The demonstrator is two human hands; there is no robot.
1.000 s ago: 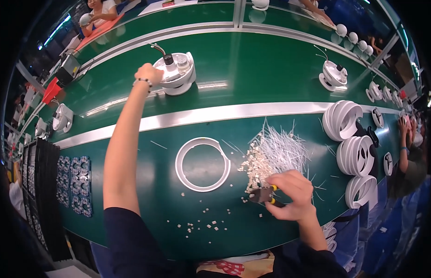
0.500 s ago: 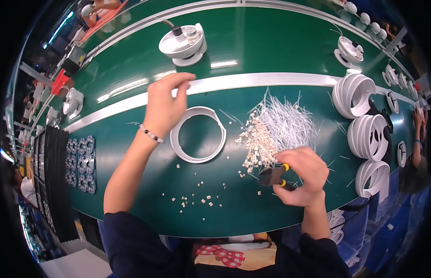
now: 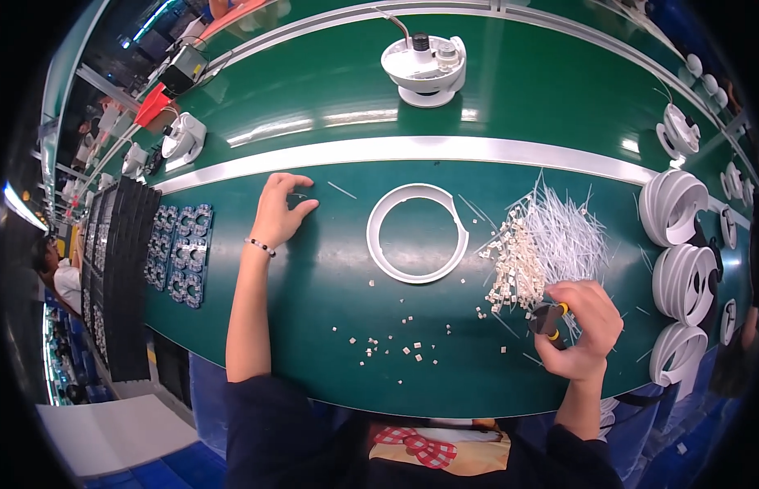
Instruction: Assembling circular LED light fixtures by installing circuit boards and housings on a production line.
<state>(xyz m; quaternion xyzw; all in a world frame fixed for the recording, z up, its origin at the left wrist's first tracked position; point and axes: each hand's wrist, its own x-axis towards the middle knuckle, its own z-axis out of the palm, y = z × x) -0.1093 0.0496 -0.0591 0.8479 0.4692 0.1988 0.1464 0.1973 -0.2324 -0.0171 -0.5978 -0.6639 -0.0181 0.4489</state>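
Observation:
My left hand (image 3: 283, 210) is over the green bench, left of a white plastic ring (image 3: 376, 244). Its thumb and fingers are apart and curved, with nothing visible between them. A thin white cable tie (image 3: 342, 190) lies just right of those fingertips. In my right hand (image 3: 590, 330) is a pair of cutting pliers (image 3: 546, 319) with dark jaws and yellow on the handles. The pliers are at the near edge of a heap of small cream-coloured clips (image 3: 514, 265). Behind and right of the clips is a pile of loose cable ties (image 3: 569, 232).
Loose clips (image 3: 406, 350) are scattered nearer me. Circuit boards (image 3: 188, 253) stand left, beside stacked black trays (image 3: 119, 277). White rings (image 3: 681, 285) are stacked at the right. Beyond the pale rail (image 3: 412, 149) sits a white round-based device (image 3: 424, 69).
My left hand has moved left, away from the ring. The whole view has shifted, so the bench items appear further right. The pliers stay in my right hand by the clips.

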